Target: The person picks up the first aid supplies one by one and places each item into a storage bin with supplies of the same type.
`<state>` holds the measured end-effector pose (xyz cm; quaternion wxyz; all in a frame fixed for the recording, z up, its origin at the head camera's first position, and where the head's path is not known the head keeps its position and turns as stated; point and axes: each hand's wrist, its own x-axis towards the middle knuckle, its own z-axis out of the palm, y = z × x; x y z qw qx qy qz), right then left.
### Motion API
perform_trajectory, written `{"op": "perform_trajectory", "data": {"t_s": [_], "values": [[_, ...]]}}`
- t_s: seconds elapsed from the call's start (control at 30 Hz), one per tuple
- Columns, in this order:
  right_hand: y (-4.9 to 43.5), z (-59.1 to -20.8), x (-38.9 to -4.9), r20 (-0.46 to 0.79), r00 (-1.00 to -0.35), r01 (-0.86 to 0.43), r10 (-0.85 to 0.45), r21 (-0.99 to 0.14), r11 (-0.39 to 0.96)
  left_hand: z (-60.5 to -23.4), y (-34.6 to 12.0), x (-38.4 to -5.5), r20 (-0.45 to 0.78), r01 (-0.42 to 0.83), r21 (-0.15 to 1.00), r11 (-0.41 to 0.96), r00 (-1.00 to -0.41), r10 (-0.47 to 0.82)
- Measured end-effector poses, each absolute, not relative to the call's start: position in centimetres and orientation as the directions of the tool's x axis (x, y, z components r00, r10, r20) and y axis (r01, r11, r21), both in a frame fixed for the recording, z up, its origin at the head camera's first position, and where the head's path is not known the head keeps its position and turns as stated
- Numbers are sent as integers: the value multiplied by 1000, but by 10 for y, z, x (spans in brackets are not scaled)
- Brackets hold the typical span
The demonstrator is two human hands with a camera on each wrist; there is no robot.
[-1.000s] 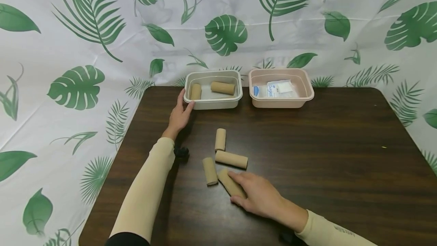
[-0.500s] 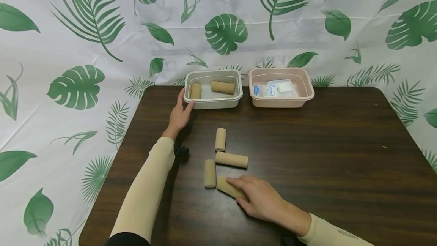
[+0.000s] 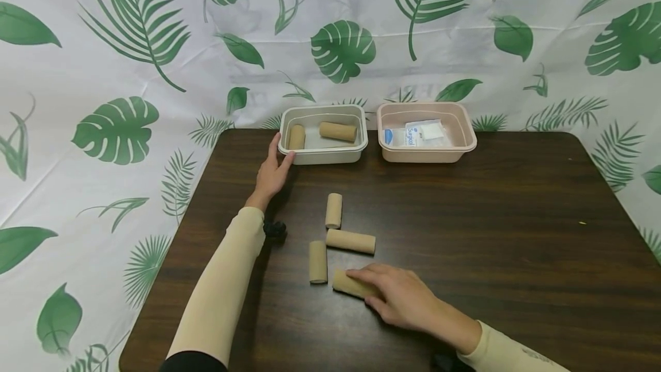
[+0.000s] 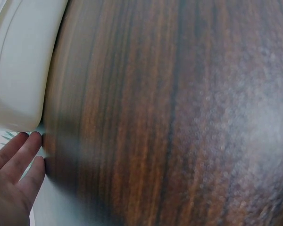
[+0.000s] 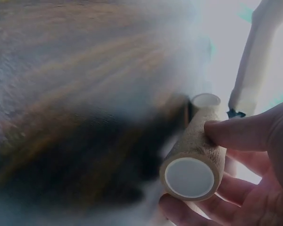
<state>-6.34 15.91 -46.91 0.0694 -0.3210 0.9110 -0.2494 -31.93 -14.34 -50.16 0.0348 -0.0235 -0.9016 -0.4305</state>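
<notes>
In the head view, my right hand (image 3: 405,297) grips a tan bandage roll (image 3: 351,283) low over the table, thumb on one side and fingers on the other. Up close in the right wrist view this bandage roll (image 5: 198,148) has a crinkled surface and a white round core at its end. My left hand (image 3: 271,174) touches the left front corner of a pale grey bin (image 3: 322,158), fingers stretched along its side and thumb at its front rim. Left of the gripped roll lies another bandage roll (image 3: 318,262). Two more, a crosswise roll (image 3: 351,241) and a lengthwise roll (image 3: 334,211), lie beyond.
Inside the pale grey bin lie a bandage roll (image 3: 337,131) and a shorter-looking roll (image 3: 296,138). Beside it a pink bin (image 3: 420,156) holds white packets (image 3: 423,134). A leaf-patterned cloth (image 3: 196,73) hangs behind the dark wooden table (image 3: 490,217).
The gripped roll has swung from a steep slant to nearly crosswise and shifted slightly right with my right hand. The roll left of it has straightened. My left hand stays put.
</notes>
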Motion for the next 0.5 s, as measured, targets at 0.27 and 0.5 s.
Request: {"op": "perform_trajectory", "data": {"t_s": [0.27,0.5], "values": [[166,-454,-73,32,-786,-539,-618,-527,658,-502,-144,-318,84,73,778,625,-996,12],[174,-440,-92,91,-798,-549,-596,-517,656,-501,-143,-319,81,73,779,623,-997,15]]}}
